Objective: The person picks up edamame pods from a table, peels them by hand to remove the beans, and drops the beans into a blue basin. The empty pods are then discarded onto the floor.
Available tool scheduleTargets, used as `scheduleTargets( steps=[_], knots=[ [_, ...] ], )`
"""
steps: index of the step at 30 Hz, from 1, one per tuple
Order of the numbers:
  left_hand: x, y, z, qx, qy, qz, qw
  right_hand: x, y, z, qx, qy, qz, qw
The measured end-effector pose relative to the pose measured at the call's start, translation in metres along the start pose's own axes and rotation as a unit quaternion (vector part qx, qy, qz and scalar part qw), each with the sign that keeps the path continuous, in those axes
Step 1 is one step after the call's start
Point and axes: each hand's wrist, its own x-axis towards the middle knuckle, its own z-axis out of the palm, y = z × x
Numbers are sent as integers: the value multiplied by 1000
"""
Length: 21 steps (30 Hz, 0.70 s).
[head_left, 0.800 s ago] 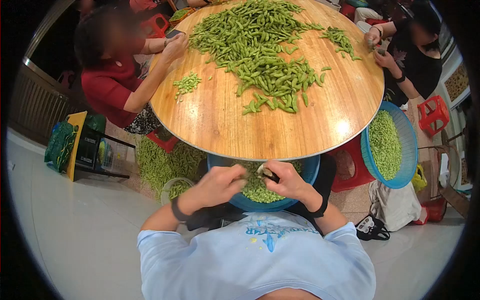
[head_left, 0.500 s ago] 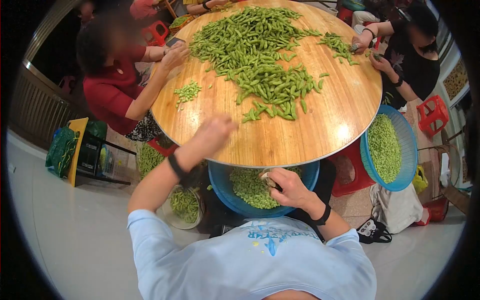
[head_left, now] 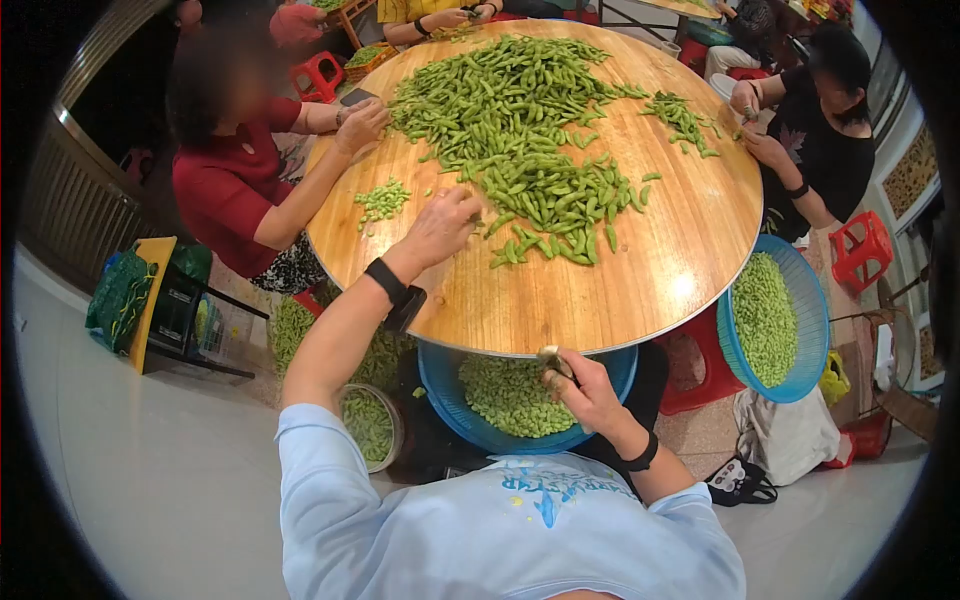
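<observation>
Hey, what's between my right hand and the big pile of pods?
Only bare wooden tabletop lies between your right hand and the pod pile, as the head view shows.

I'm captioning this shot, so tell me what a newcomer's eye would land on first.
Probably the heap of green pods, spread over the round wooden table. Next come shelled beans in the nearer blue basket, below the table's edge, and in the farther blue basket at right. Finally, the left hand stands out over the table beside the heap.
</observation>
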Motion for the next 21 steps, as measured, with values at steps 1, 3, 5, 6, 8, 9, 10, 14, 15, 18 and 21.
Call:
scheduleTargets(
  steps=[1,3,5,6,8,9,10,14,15,18,21],
  knots=[
    [-4,5,-4,1,-2,1,1000,3,-5,-1,46,-4,21,999],
    [-14,20,-12,-262,16,-224,939,9,-13,-3,94,-8,44,995],
    [-25,44,-14,-425,19,-281,860,16,-19,-4,169,-2,78,982],
    [-28,67,-25,-505,-10,-302,809,20,-21,-3,212,11,95,973],
    [-36,103,-30,-609,-51,-323,723,29,-24,-1,264,40,98,959],
    [-42,119,-28,-638,-62,-325,696,32,-25,1,314,66,96,942],
    [-45,131,-27,-631,-79,-318,703,35,-28,4,342,77,100,931],
    [-53,153,-17,-640,-76,-307,700,29,-24,5,450,28,117,885],
    [-53,154,-16,-641,-75,-309,699,27,-23,6,450,28,119,885],
    [-55,158,-15,-610,-83,-284,735,21,-20,7,405,45,90,909],
    [-54,160,-17,-614,-85,-292,729,22,-20,5,414,37,90,905]
  ],
)
